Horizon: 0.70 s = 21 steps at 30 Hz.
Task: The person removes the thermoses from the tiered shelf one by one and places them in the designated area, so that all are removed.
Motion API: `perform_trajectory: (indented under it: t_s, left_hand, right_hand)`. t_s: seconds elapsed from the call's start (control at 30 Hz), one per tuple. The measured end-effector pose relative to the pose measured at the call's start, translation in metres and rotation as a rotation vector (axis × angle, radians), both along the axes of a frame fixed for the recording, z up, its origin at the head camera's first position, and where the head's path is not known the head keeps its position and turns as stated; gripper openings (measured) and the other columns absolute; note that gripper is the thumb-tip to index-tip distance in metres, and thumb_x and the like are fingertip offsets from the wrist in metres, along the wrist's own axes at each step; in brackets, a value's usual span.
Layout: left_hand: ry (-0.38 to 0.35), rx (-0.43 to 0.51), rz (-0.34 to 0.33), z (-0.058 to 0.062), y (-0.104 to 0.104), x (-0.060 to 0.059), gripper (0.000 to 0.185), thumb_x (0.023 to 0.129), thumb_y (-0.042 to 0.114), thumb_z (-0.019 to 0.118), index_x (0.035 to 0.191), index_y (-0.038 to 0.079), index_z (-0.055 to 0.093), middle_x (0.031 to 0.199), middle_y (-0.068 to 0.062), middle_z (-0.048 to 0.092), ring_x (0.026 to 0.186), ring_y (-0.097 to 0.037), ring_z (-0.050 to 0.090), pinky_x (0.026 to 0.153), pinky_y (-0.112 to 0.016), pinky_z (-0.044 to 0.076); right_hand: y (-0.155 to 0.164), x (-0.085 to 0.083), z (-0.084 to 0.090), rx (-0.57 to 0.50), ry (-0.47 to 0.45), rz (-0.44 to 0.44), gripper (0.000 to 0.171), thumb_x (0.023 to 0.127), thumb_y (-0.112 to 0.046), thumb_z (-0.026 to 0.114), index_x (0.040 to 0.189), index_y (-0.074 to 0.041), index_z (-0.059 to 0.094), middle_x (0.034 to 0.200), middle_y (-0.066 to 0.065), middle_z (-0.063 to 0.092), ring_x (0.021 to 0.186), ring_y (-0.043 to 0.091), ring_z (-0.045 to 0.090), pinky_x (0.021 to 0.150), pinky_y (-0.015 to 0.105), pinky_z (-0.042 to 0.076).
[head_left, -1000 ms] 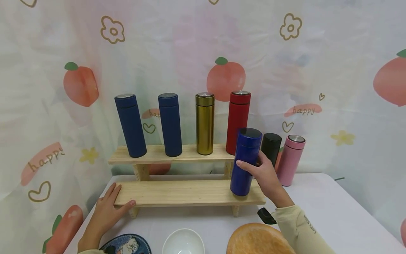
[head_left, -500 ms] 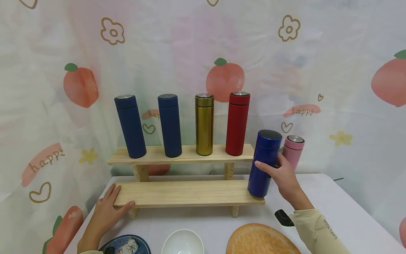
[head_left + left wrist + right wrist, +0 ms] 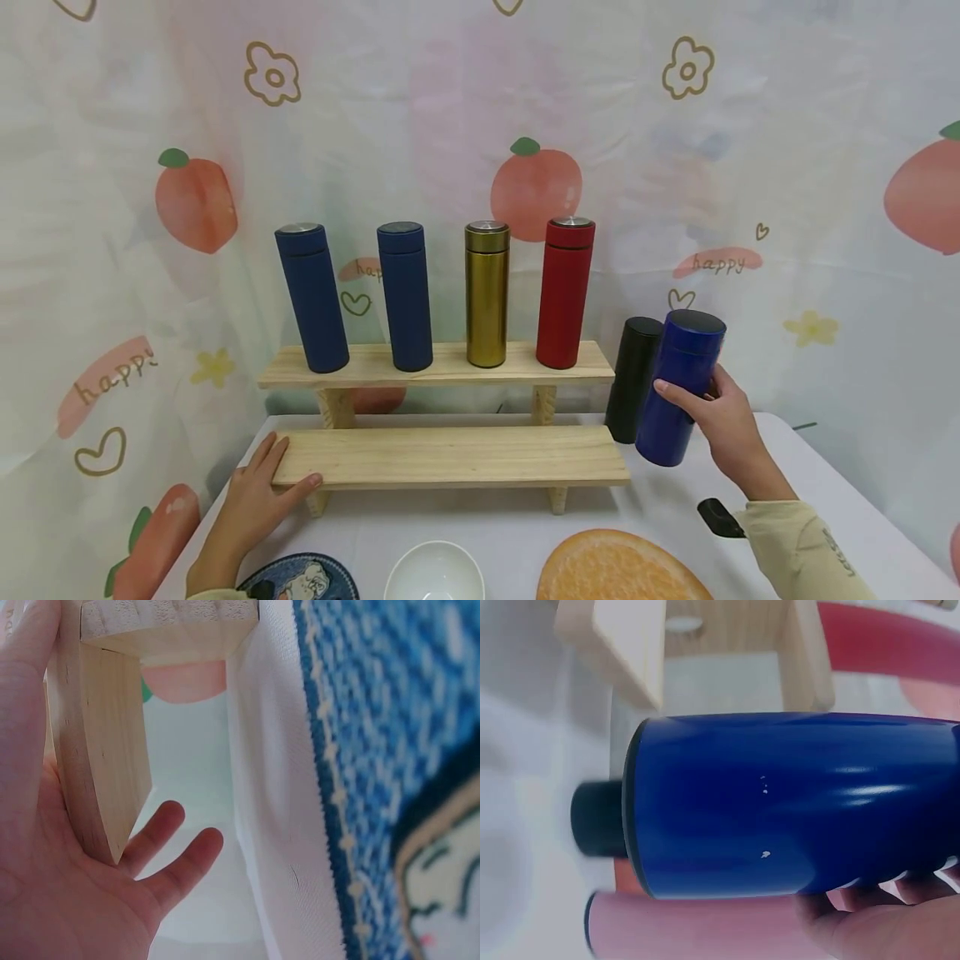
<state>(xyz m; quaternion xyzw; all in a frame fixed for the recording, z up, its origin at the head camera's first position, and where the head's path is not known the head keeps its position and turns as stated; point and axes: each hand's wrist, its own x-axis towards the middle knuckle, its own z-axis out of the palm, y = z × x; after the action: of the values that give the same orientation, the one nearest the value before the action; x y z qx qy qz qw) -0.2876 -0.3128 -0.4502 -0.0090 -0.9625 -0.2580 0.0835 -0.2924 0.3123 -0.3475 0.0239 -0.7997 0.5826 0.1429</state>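
Note:
My right hand [image 3: 738,429] grips a glossy blue thermos flask [image 3: 678,387], thumb in front and fingers behind. The flask leans slightly, just right of the lower shelf and overlapping a black flask [image 3: 633,379] in the head view. In the right wrist view the blue flask [image 3: 780,802] lies across the picture, with a pink flask [image 3: 697,922] beyond it; the blue one hides the pink one from the head camera. My left hand [image 3: 247,504] rests at the left end of the two-tier wooden shelf [image 3: 450,458]; two straight fingers [image 3: 191,859] show beneath the plank.
On the upper tier stand two dark blue flasks [image 3: 315,300] [image 3: 405,300], a gold flask [image 3: 487,300] and a red flask [image 3: 565,300]. Along the front lie a blue patterned mat [image 3: 330,575], a white bowl [image 3: 435,575] and an orange-slice pad [image 3: 615,571].
My right hand has carried the blue flask rightward, from in front of the lower tier to past its right end. The black flask shows again, while the pink one is now covered. My left hand stays put.

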Motion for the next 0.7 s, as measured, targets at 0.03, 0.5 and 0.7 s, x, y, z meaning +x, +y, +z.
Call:
perform_trajectory:
  t_s: [0.03, 0.5, 0.7]
  left_hand:
    - [-0.007, 0.000, 0.003, 0.000, 0.000, -0.001, 0.108, 0.096, 0.068, 0.066, 0.164, -0.008, 0.029, 0.171, -0.035, 0.015, 0.144, -0.071, 0.024, 0.110, -0.081, 0.028]
    - [-0.008, -0.005, 0.013, 0.002, 0.001, -0.003, 0.108, 0.097, 0.068, 0.065, 0.165, -0.007, 0.028, 0.172, -0.033, 0.014, 0.141, -0.069, 0.028, 0.110, -0.079, 0.030]
    - [0.028, -0.007, 0.004, 0.000, 0.001, -0.001, 0.104, 0.097, 0.064, 0.067, 0.164, -0.006, 0.032, 0.172, -0.033, 0.017, 0.141, -0.070, 0.030, 0.109, -0.079, 0.031]
  right_hand:
    - [0.004, -0.001, -0.001, 0.001, -0.004, -0.005, 0.093, 0.106, -0.039, 0.068, 0.170, -0.002, 0.013, 0.164, 0.034, 0.033, 0.146, 0.053, 0.037, 0.114, 0.076, 0.029]
    - [0.072, -0.007, -0.025, 0.104, -0.094, -0.115, 0.098, 0.109, -0.042, 0.060, 0.165, 0.011, 0.000, 0.163, 0.046, 0.019, 0.146, 0.066, 0.024, 0.114, 0.080, 0.020]
    - [0.102, -0.012, -0.039, 0.131, -0.141, -0.163, 0.099, 0.110, -0.043, 0.059, 0.163, 0.014, -0.002, 0.164, 0.045, 0.018, 0.138, 0.047, 0.046, 0.116, 0.067, 0.031]
